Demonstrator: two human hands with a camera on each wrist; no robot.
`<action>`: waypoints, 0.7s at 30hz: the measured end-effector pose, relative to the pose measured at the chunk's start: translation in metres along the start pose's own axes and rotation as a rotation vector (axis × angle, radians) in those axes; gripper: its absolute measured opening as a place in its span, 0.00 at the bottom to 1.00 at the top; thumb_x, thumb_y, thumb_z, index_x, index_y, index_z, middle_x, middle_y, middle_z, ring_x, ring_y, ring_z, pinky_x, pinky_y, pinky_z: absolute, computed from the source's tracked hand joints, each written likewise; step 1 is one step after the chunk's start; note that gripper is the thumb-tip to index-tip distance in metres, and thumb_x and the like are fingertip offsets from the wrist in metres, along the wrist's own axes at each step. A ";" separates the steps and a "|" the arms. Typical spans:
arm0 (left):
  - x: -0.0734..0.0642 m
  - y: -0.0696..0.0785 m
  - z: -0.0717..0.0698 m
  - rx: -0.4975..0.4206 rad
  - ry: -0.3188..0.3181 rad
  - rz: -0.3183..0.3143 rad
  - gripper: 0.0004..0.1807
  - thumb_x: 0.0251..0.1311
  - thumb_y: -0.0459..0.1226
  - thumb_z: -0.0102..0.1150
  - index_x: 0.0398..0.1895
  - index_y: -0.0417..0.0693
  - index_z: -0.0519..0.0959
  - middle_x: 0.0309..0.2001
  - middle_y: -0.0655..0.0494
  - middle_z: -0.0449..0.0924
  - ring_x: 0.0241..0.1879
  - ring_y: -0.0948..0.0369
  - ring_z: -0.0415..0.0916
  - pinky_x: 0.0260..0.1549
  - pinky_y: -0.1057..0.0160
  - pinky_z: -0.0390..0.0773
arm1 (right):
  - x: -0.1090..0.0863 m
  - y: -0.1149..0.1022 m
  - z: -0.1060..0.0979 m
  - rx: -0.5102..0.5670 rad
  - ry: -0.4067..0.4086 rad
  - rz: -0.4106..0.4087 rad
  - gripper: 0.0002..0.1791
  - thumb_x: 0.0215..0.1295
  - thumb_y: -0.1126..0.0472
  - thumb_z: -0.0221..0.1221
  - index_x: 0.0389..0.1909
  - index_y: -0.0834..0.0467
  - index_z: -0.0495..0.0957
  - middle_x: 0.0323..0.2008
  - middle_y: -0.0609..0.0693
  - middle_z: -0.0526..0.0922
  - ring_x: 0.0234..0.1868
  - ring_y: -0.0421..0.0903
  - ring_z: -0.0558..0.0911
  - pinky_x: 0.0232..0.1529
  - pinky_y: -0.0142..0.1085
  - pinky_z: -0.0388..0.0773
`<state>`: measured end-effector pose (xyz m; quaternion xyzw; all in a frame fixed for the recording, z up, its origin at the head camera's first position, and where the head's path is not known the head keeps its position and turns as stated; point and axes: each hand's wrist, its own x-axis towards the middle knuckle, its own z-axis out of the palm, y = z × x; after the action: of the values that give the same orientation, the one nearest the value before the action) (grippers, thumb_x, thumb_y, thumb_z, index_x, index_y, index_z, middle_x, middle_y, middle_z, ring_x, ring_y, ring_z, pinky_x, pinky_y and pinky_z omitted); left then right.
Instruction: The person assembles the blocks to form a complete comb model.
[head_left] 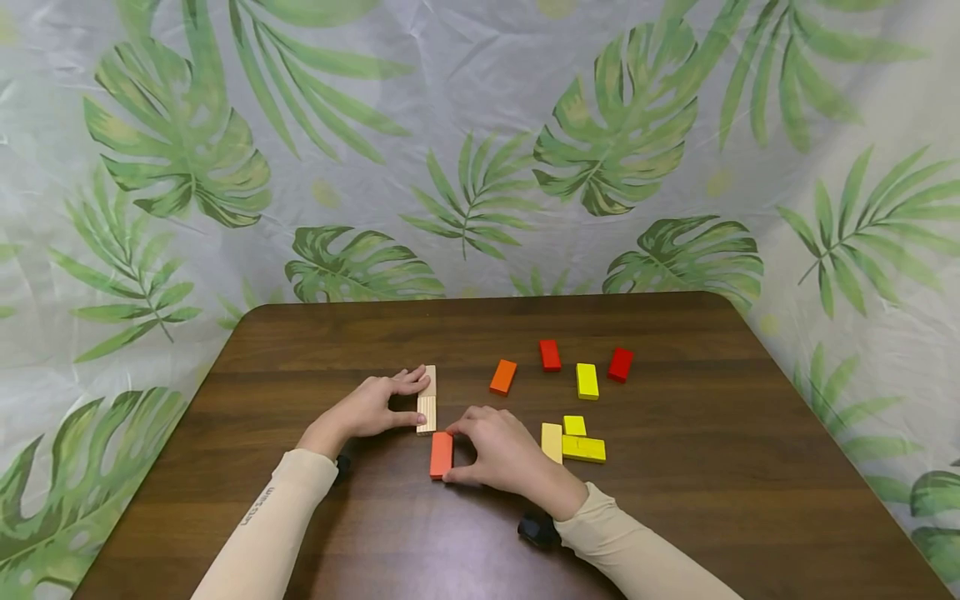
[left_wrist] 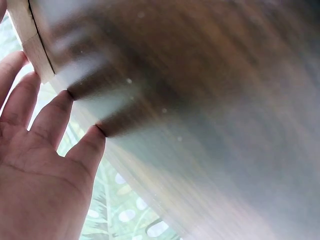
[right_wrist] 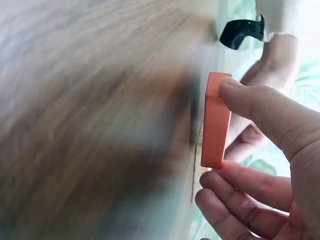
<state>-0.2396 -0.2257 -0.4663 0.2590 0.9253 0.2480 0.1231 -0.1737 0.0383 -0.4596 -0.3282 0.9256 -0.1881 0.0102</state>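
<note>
Two pale wooden blocks (head_left: pixel 427 408) lie end to end in a line on the table. My left hand (head_left: pixel 367 406) touches them from the left side, thumb at the nearer block and fingers at the farther one. In the left wrist view, the spread fingers of that left hand (left_wrist: pixel 42 155) reach toward the wooden block (left_wrist: pixel 40 60), some fingertips on the tabletop. An orange-red block (head_left: pixel 442 456) sits just nearer than the wooden pair, slightly right. My right hand (head_left: pixel 498 450) pinches it by its two ends; the right wrist view shows this block (right_wrist: pixel 215 125) between thumb and fingertip.
Right of the hands lie a cream block (head_left: pixel 551 442), a small yellow block (head_left: pixel 574 425) and a longer yellow piece (head_left: pixel 583 449). Farther back are an orange block (head_left: pixel 503 377), red blocks (head_left: pixel 550 355) and another yellow block (head_left: pixel 587 381). A leaf-patterned cloth (head_left: pixel 480 150) hangs behind the brown table (head_left: pixel 675 517).
</note>
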 end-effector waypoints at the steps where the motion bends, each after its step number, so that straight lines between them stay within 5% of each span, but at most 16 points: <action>1: 0.000 0.000 0.000 0.001 -0.001 -0.002 0.41 0.70 0.52 0.69 0.82 0.53 0.67 0.85 0.52 0.57 0.85 0.41 0.52 0.80 0.32 0.58 | 0.001 -0.001 0.001 -0.005 -0.003 -0.004 0.32 0.56 0.40 0.80 0.56 0.55 0.89 0.47 0.48 0.89 0.48 0.47 0.86 0.53 0.46 0.84; 21: -0.002 -0.003 0.001 -0.008 0.014 0.016 0.40 0.71 0.51 0.69 0.82 0.50 0.67 0.85 0.51 0.58 0.84 0.40 0.53 0.79 0.29 0.57 | 0.017 -0.010 0.008 -0.040 -0.031 0.002 0.33 0.56 0.39 0.80 0.57 0.55 0.90 0.47 0.47 0.88 0.46 0.45 0.83 0.52 0.42 0.82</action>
<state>-0.2389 -0.2288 -0.4688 0.2640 0.9231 0.2546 0.1157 -0.1800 0.0180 -0.4613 -0.3303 0.9293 -0.1645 0.0180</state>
